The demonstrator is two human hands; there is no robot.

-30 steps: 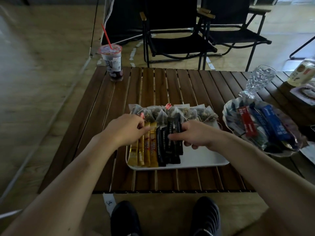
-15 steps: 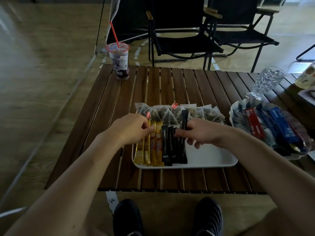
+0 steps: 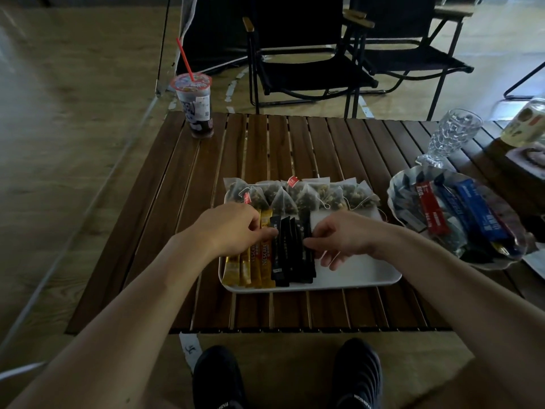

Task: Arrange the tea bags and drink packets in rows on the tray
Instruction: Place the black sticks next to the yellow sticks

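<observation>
A white tray [image 3: 359, 276] lies on the slatted wooden table. Along its far edge runs a row of pyramid tea bags [image 3: 300, 194] with red tags. Gold drink packets [image 3: 253, 267] lie side by side at the tray's left, with black drink packets [image 3: 290, 255] right of them. My left hand [image 3: 233, 228] rests on the gold packets, its fingertips at the left edge of the black ones. My right hand [image 3: 339, 237] pinches the rightmost black packet with thumb and forefinger.
A glass dish [image 3: 460, 219] with red and blue packets sits right of the tray. A cut-glass goblet [image 3: 451, 137] stands behind it. A lidded cup with a red straw [image 3: 194, 107] stands at the far left corner. Black folding chairs [image 3: 309, 54] stand beyond the table.
The camera view has shifted slightly. My right hand has drawn the rightmost black packet closer against the others; my left hand stays on the gold packets.
</observation>
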